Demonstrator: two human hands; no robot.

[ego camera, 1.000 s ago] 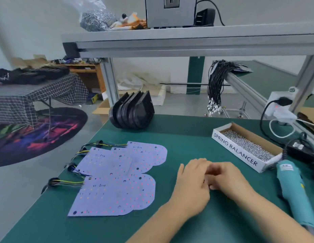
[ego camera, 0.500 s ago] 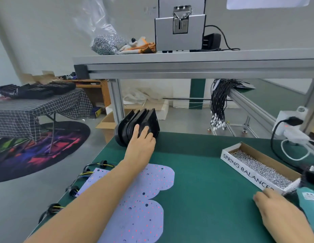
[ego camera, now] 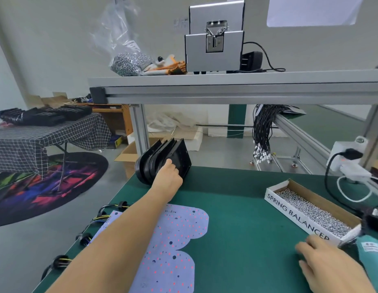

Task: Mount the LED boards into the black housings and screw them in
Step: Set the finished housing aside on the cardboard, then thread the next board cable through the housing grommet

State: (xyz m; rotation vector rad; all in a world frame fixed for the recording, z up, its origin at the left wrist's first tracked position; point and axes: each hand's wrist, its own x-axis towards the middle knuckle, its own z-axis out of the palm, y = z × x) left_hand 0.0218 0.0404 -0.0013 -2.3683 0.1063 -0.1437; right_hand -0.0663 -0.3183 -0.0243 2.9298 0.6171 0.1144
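Observation:
Several black housings [ego camera: 154, 159] stand on edge in a row at the far left of the green mat [ego camera: 236, 208]. My left hand [ego camera: 169, 176] reaches out to them and its fingers curl over the nearest housing [ego camera: 181, 157]. Pale purple LED boards [ego camera: 177, 240] with red dots and yellow-black wires lie flat under my left forearm. My right hand [ego camera: 329, 265] rests on the mat at the lower right, fingers relaxed, beside the teal electric screwdriver [ego camera: 371, 256]. It holds nothing that I can see.
A cardboard box [ego camera: 295, 214] marked SPRING BALANCER holds many small screws at the right. An aluminium shelf frame [ego camera: 236, 89] crosses overhead with a metal screw feeder [ego camera: 215, 39] on it. A power strip [ego camera: 350, 161] and cables sit at the far right edge.
My hands parted from the mat's middle. The left reached out to the housings and now grips the nearest one. The right moved to the screwdriver side and has stayed there.

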